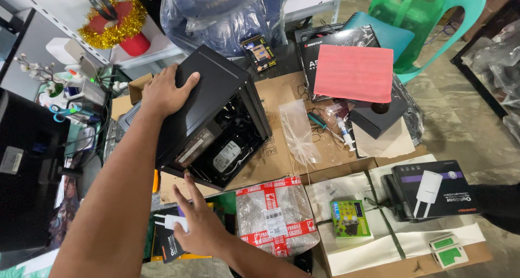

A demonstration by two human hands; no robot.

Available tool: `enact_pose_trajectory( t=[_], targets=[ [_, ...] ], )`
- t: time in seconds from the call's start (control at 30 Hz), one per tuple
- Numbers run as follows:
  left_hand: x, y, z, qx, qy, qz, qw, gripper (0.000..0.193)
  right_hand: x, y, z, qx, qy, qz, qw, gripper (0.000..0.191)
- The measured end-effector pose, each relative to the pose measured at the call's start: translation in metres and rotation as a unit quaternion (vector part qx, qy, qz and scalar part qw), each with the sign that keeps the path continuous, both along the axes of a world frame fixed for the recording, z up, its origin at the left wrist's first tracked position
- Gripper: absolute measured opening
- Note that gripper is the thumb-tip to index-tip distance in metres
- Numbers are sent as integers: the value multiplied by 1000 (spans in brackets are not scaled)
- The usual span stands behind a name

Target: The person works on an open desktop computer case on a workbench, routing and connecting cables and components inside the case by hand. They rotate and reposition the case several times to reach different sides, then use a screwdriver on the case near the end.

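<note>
A black computer case [216,99] lies tilted on flattened cardboard [281,94], its open side facing me, with a hard drive [226,156] visible inside. My left hand [162,91] lies on the case's upper panel, fingers over its far left edge and thumb spread on the panel. My right hand [197,226] hovers with fingers apart just below the case's near lower corner. It is over a dark box with a white device pictured on it [165,245] and holds nothing.
Right of the case lie a clear bag of thin ties [298,129], a small syringe [344,131], a pink sheet [355,72] on black boxes and a bubble-wrapped parcel with red tape [273,213]. A dark monitor [27,164] stands left and a green chair [433,18] far right.
</note>
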State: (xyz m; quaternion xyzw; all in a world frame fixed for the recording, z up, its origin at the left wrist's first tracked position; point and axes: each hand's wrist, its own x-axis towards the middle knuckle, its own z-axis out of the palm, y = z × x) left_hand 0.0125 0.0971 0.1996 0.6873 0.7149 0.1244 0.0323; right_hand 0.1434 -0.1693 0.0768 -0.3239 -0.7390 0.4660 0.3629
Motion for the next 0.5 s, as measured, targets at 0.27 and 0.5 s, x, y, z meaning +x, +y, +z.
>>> enact_pose_trajectory(
  t=[0.27, 0.5],
  targets=[
    [-3, -1, 2, -19, 10, -2, 1000, 94, 22, 12, -40, -23, 30, -109, 993, 71],
    [-10, 1, 5, -33, -12, -17, 999, 92, 67, 101, -68, -60, 88, -175, 979, 63]
  ],
)
